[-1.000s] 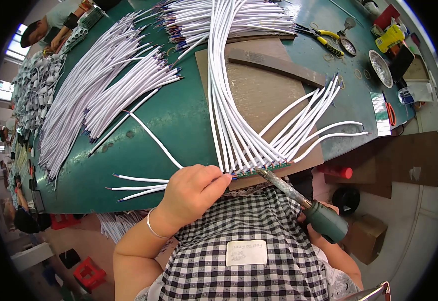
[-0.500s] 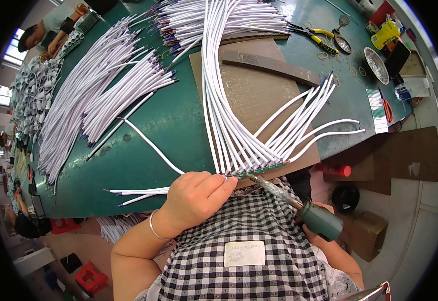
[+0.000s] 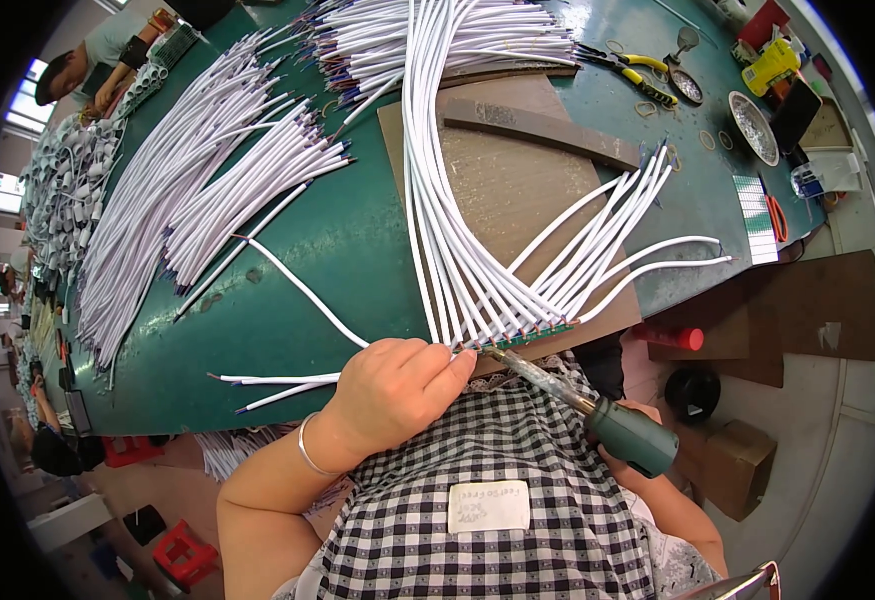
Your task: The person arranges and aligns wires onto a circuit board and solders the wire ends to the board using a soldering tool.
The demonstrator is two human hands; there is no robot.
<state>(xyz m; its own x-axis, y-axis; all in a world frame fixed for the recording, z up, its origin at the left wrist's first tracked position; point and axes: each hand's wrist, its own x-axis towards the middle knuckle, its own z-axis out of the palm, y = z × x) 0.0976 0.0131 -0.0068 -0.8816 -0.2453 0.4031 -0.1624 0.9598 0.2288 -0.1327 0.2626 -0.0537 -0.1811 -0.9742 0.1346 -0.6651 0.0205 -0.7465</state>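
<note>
A head-worn fisheye camera looks down from close above the left hand [image 3: 402,390] and worktable [image 3: 352,225].

Left fingers [image 3: 449,380] hold white cables [image 3: 287,380], right fingers [image 3: 643,409] a soldering iron [image 3: 602,423] at a green strip [image 3: 532,337].

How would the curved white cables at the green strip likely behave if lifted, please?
The white cables probably flex yet spring back, judging by their smooth curves. They may also splay, as they fan out toward the green strip.
</note>
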